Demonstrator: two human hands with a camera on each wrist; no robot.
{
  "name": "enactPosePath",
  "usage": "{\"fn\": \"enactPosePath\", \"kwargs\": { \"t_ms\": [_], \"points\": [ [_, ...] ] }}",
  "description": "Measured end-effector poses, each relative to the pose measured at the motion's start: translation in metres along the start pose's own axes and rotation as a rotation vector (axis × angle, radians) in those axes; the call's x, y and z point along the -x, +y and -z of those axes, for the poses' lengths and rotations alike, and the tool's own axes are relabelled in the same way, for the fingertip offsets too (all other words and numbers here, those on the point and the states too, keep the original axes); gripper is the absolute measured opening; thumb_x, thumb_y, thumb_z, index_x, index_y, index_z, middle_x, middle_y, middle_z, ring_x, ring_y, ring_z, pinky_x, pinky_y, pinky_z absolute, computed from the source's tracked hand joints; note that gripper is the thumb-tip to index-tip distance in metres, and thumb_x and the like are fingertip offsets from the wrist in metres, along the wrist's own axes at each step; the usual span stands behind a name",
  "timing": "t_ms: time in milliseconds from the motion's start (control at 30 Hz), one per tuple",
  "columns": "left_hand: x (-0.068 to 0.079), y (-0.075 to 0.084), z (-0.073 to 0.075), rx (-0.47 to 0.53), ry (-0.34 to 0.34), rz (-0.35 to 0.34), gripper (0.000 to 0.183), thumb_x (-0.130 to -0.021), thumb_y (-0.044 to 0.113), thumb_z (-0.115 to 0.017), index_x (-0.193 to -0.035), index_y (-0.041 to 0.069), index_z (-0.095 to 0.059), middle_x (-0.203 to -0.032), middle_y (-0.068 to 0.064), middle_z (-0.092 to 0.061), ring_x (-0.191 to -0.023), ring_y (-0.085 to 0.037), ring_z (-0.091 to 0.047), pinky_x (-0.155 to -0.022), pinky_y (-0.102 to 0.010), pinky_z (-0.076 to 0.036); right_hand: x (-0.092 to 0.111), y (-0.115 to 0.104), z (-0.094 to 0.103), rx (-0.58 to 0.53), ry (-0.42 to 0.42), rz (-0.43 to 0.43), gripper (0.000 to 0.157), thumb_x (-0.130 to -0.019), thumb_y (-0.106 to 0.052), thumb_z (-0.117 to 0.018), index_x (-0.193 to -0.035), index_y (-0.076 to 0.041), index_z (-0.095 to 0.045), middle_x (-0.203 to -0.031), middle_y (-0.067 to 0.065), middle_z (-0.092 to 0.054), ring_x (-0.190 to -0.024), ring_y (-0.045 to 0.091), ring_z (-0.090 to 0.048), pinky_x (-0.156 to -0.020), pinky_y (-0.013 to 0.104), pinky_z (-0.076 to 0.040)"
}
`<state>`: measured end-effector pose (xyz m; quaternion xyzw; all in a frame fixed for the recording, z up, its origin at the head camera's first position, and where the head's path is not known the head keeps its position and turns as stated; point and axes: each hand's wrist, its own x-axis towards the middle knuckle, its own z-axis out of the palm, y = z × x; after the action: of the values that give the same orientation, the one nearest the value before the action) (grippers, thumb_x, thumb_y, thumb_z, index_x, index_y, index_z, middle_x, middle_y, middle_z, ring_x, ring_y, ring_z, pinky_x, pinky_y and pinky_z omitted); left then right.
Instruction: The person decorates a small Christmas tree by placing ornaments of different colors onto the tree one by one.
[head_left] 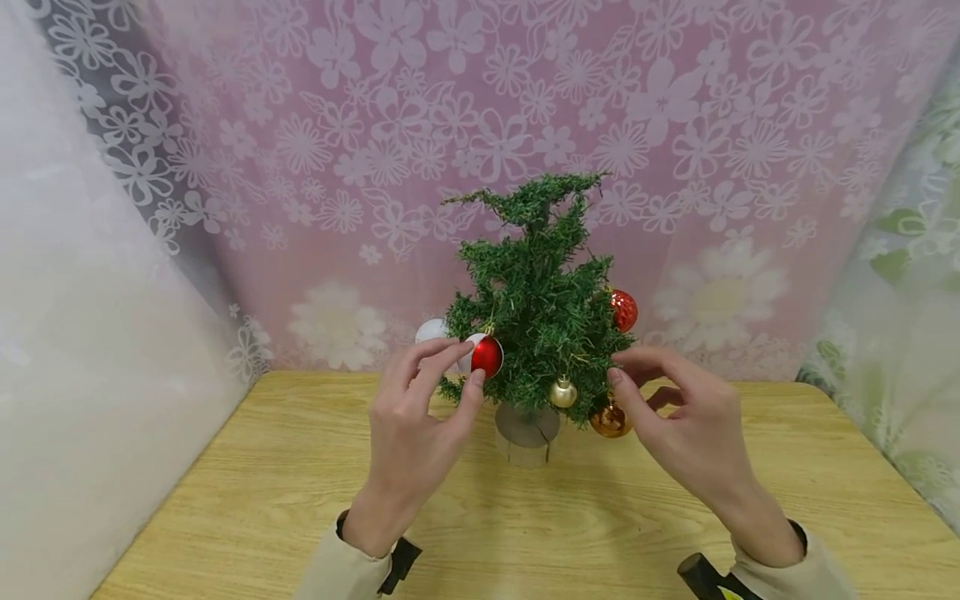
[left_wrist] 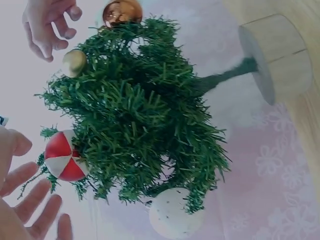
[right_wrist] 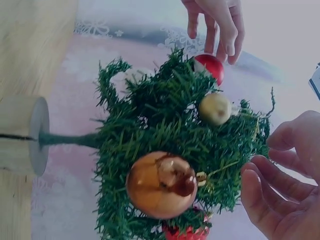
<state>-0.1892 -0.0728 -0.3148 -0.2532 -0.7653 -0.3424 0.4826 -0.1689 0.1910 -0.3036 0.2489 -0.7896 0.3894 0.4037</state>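
Note:
A small green artificial Christmas tree (head_left: 536,283) stands on a round wooden base (head_left: 527,437), hung with baubles. My left hand (head_left: 416,425) is at a red-and-white bauble (head_left: 487,357) on the tree's left; in the left wrist view its fingers are loosely spread beside the bauble, with a gap. On the other side my right hand (head_left: 690,417) has thumb and forefinger close to the branch tips, above a shiny copper bauble (right_wrist: 161,185). Its fingers are loosely bent with nothing visible between them. A small gold bauble (head_left: 563,392) hangs at the front between the hands.
A white bauble (head_left: 431,331) hangs at the tree's far left and a textured red bauble (head_left: 623,311) at its right. The tree stands on a wood-grain table (head_left: 300,467), with a pink flowered curtain (head_left: 360,167) behind it.

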Motion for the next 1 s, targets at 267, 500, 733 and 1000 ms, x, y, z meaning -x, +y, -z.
{"fn": "enactPosePath", "kwargs": {
  "t_ms": [267, 500, 733, 1000],
  "points": [
    [0.005, -0.009, -0.006, -0.071, -0.123, 0.034, 0.038, -0.094, 0.026, -0.075, -0.131, 0.017, -0.070, -0.132, -0.010, -0.067, -0.119, -0.027, -0.065, -0.097, -0.049, -0.055, 0.001, 0.011, 0.003, 0.074, -0.008, 0.036, 0.034, -0.079, 0.010, -0.078, -0.109, -0.007, -0.076, -0.092, 0.005, -0.073, -0.080, -0.009, -0.060, -0.058, 0.010, -0.050],
    [0.007, -0.012, -0.011, -0.062, -0.173, 0.099, 0.038, -0.097, 0.028, -0.073, -0.133, 0.017, -0.069, -0.133, -0.009, -0.067, -0.114, -0.027, -0.069, -0.093, -0.047, -0.058, -0.003, 0.022, -0.003, 0.161, -0.014, 0.090, 0.032, -0.079, 0.004, -0.081, -0.108, -0.010, -0.079, -0.090, 0.002, -0.070, -0.071, 0.000, -0.059, -0.054, 0.010, -0.045],
    [0.008, -0.015, -0.014, -0.029, -0.181, 0.110, 0.041, -0.096, 0.029, -0.074, -0.135, 0.018, -0.067, -0.134, -0.007, -0.066, -0.115, -0.026, -0.069, -0.093, -0.046, -0.058, -0.006, 0.027, -0.010, 0.206, -0.005, 0.131, 0.024, -0.079, 0.004, -0.082, -0.099, -0.009, -0.081, -0.086, 0.001, -0.069, -0.062, 0.005, -0.054, -0.053, 0.011, -0.042],
    [0.009, -0.020, -0.017, -0.006, -0.188, 0.092, 0.043, -0.095, 0.032, -0.074, -0.136, 0.018, -0.067, -0.136, -0.007, -0.066, -0.119, -0.025, -0.068, -0.097, -0.047, -0.056, -0.007, 0.033, -0.011, 0.245, 0.030, 0.116, 0.021, -0.080, 0.005, -0.082, -0.098, -0.006, -0.081, -0.086, 0.004, -0.073, -0.065, 0.013, -0.064, -0.053, 0.010, -0.045]
  ]
}}
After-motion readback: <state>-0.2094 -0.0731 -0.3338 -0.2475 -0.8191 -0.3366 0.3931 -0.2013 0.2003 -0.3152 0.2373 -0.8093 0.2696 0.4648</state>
